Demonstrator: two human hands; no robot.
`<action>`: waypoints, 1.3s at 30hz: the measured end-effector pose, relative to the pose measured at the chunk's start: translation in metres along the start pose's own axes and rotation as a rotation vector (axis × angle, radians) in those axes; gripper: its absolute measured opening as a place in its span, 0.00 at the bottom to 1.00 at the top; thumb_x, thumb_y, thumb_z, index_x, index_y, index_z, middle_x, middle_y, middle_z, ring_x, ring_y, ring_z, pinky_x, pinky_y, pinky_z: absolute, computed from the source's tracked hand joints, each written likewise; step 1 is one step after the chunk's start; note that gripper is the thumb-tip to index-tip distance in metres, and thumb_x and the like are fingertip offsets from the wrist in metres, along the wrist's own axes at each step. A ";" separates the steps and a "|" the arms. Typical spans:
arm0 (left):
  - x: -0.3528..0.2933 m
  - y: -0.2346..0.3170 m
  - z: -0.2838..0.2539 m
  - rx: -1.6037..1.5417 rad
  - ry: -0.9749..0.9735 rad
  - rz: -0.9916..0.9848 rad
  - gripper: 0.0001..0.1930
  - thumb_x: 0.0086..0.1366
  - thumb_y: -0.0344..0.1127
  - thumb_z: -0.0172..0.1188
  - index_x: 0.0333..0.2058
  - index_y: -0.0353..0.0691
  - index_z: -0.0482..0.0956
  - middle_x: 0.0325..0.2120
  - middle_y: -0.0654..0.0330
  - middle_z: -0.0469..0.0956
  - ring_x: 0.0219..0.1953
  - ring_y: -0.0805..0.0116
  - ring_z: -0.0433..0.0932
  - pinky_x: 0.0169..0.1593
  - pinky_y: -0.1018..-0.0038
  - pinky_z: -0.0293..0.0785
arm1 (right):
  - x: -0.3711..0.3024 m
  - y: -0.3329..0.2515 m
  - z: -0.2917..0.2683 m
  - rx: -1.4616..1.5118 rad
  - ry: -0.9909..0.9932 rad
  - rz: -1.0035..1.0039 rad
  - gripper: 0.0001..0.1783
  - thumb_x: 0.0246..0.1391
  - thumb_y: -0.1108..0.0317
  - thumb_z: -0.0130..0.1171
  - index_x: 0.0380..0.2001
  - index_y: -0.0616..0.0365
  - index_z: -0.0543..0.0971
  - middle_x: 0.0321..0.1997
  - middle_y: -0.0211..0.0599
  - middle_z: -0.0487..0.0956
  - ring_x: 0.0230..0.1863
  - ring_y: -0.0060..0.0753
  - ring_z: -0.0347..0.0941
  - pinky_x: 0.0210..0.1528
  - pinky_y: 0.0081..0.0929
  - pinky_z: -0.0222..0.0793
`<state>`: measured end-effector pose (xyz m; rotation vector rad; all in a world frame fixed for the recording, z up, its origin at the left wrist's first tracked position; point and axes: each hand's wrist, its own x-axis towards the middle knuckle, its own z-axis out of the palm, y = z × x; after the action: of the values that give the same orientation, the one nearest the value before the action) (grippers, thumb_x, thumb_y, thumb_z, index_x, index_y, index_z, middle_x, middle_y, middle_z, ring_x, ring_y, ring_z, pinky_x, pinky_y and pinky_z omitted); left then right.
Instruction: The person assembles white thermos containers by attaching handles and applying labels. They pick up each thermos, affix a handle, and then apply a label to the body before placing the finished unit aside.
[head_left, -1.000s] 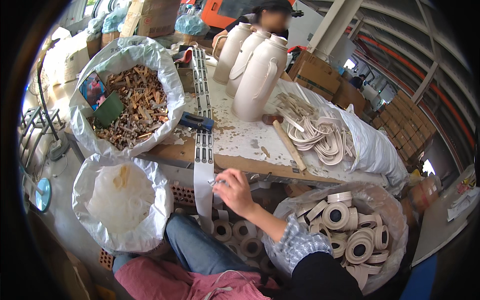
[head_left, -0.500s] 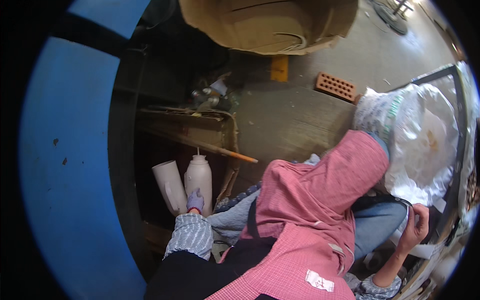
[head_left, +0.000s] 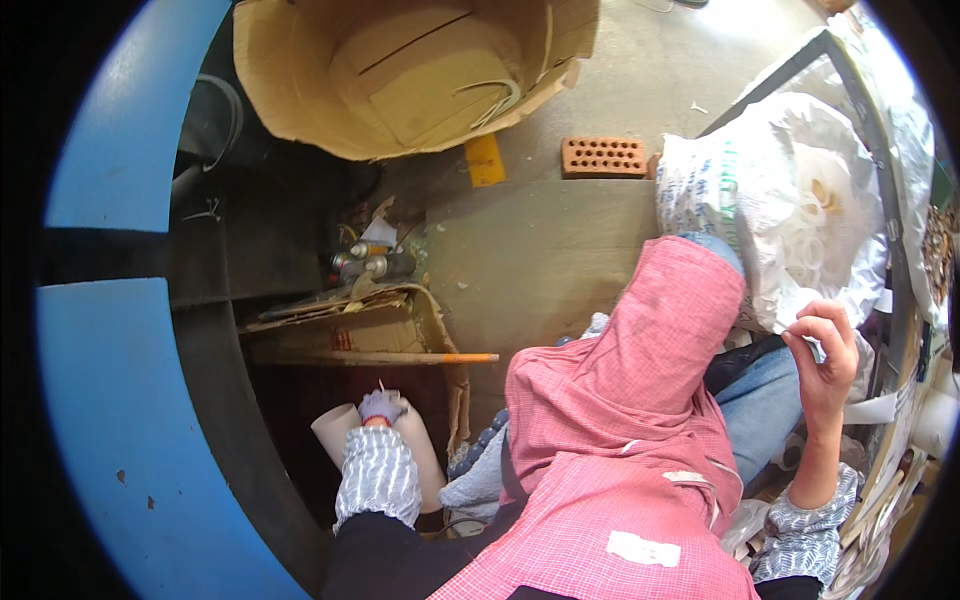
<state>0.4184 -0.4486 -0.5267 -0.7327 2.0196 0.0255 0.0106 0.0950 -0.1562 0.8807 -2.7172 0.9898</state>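
My left hand (head_left: pixel 380 406), in a pale glove with a red band at the wrist, closes around the neck of a white bottle (head_left: pixel 420 455) low on the left. A thin pale stick stands up by its fingers. Left of it leans a white cylinder (head_left: pixel 338 430), which my sleeve partly covers. My right hand (head_left: pixel 825 355) is bare and raised at the right, with thumb and fingertips pinched together. It is beside a white plastic bag (head_left: pixel 715 185) that holds pale translucent rings. What the pinch holds is too small to make out.
A worn cardboard box (head_left: pixel 400 145) stands at the far side, with a perforated brick (head_left: pixel 604 158) on the floor nearby. An orange-tipped stick (head_left: pixel 470 358) crosses a lower carton (head_left: pixel 455 400) above my left hand. Blue panels (head_left: pixel 110 400) line the left; a dark frame (head_left: pixel 880 150) is at right.
My left hand has moved from the bottle's side up to its neck. My right hand has risen toward the bag, its fingers pinched. The whole view has turned.
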 end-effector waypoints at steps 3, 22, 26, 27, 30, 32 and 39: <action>-0.045 0.016 -0.016 -0.095 0.233 0.002 0.23 0.50 0.63 0.62 0.34 0.52 0.84 0.36 0.61 0.80 0.44 0.56 0.75 0.47 0.64 0.70 | -0.020 0.012 -0.013 0.005 0.057 0.045 0.13 0.37 0.86 0.66 0.28 0.61 0.77 0.34 0.35 0.75 0.31 0.27 0.73 0.35 0.22 0.69; -0.367 0.425 -0.510 -0.999 0.568 1.512 0.07 0.61 0.32 0.60 0.30 0.35 0.76 0.27 0.57 0.75 0.33 0.67 0.71 0.36 0.71 0.67 | -0.102 0.028 -0.100 1.012 0.458 0.172 0.12 0.44 0.83 0.67 0.29 0.60 0.75 0.28 0.35 0.77 0.31 0.27 0.72 0.35 0.20 0.68; -0.258 0.531 -0.458 -0.907 0.336 1.366 0.10 0.67 0.36 0.57 0.36 0.34 0.77 0.32 0.59 0.79 0.34 0.74 0.76 0.38 0.76 0.73 | -0.108 0.050 -0.058 1.121 0.424 0.490 0.08 0.49 0.81 0.65 0.31 0.59 0.77 0.30 0.27 0.78 0.34 0.16 0.73 0.37 0.16 0.70; -0.251 0.542 -0.451 -1.032 0.249 1.284 0.10 0.68 0.36 0.57 0.37 0.34 0.78 0.32 0.60 0.80 0.35 0.74 0.76 0.41 0.77 0.74 | -0.107 0.058 -0.047 1.151 0.420 0.584 0.07 0.51 0.80 0.65 0.31 0.59 0.77 0.31 0.25 0.78 0.33 0.13 0.73 0.37 0.15 0.70; -0.258 0.548 -0.450 -1.127 0.042 1.369 0.18 0.68 0.37 0.56 0.53 0.35 0.71 0.46 0.57 0.76 0.47 0.72 0.73 0.53 0.76 0.70 | -0.096 0.068 -0.025 1.241 0.465 0.641 0.06 0.52 0.78 0.65 0.31 0.58 0.77 0.30 0.23 0.78 0.31 0.11 0.72 0.36 0.11 0.69; -0.279 0.538 -0.457 -1.114 -0.072 1.453 0.31 0.65 0.39 0.60 0.63 0.36 0.61 0.56 0.56 0.69 0.56 0.69 0.68 0.60 0.74 0.65 | -0.087 0.071 -0.021 1.241 0.489 0.665 0.07 0.52 0.77 0.66 0.31 0.58 0.77 0.30 0.23 0.78 0.30 0.10 0.71 0.35 0.11 0.68; -0.255 0.528 -0.428 -0.685 0.392 1.707 0.25 0.56 0.36 0.69 0.54 0.51 0.78 0.66 0.52 0.56 0.68 0.53 0.53 0.68 0.59 0.53 | -0.060 0.077 -0.011 1.121 0.549 0.729 0.07 0.52 0.75 0.67 0.29 0.58 0.76 0.28 0.22 0.77 0.28 0.08 0.69 0.33 0.09 0.65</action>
<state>-0.0896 -0.0219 -0.2326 0.8763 2.3940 1.6738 0.0156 0.1786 -0.2080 -0.4143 -1.8321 2.4894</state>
